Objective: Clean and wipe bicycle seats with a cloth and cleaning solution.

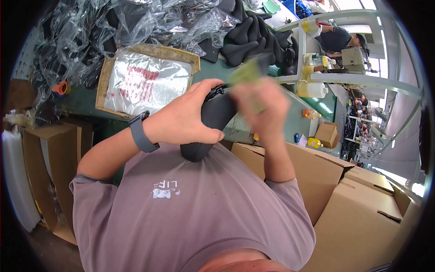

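A black bicycle saddle (219, 113) is held in front of my chest, its rounded lower end close to my shirt. My left hand (181, 119) grips it from the left side, fingers over the top and thumb across the near part. At the saddle's upper right is my right hand (265, 106), smeared by motion and closed on a yellow-green cloth (247, 73). The cloth is blurred too, and I cannot tell whether it touches the saddle. Beyond my hands, several bare black saddles (242, 43) lie piled on the green table (217, 70).
An open carton (103, 86) holding clear plastic bags (152, 84) sits left of centre. Plastic-wrapped saddles (122, 27) heap up behind it, near an orange tape roll (60, 88). Large cardboard boxes (358, 217) stand at right. Bottles (312, 89) line a metal frame; another person (337, 41) is beyond.
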Motion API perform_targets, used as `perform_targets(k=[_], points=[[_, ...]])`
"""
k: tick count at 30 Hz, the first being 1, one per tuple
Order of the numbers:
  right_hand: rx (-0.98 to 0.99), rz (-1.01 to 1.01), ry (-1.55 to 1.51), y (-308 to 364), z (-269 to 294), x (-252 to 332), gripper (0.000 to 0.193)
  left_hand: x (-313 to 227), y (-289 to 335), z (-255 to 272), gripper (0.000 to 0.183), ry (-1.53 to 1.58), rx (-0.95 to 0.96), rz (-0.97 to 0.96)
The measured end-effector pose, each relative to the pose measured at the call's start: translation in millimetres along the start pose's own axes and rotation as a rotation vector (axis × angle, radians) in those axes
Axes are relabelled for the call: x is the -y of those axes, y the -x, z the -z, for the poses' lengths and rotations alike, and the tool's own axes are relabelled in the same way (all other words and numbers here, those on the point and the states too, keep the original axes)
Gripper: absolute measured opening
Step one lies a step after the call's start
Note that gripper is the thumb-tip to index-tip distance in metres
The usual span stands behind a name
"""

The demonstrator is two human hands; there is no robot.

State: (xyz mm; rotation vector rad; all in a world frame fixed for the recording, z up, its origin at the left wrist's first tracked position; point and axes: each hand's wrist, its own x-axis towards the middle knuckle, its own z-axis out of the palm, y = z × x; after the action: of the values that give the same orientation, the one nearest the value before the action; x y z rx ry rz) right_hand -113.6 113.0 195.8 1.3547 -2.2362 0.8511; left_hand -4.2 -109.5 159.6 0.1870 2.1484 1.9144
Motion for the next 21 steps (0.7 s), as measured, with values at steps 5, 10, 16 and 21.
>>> perform_targets(k=[5,10,16,21], points=[[0.103,-0.073,0.068,-8.4,-13.3,-29.6,0.019,12.0,12.9,-3.7,0.112,-0.043,-0.052,-0.021],[0.041,-0.100,0.004,-1.1,-19.0,-22.2,0.022,14.8,11.4,5.7,0.107,0.176,0.035,0.088],[-0.067,0.185,0.084,0.1,-26.5,-37.7,0.021,16.2,18.6,15.0,0.111,0.159,0.082,0.065],[0.169,-0.334,0.190,24.9,-12.7,-188.2,0.030,4.4,23.7,21.8,0.124,0.332,0.205,-0.167]])
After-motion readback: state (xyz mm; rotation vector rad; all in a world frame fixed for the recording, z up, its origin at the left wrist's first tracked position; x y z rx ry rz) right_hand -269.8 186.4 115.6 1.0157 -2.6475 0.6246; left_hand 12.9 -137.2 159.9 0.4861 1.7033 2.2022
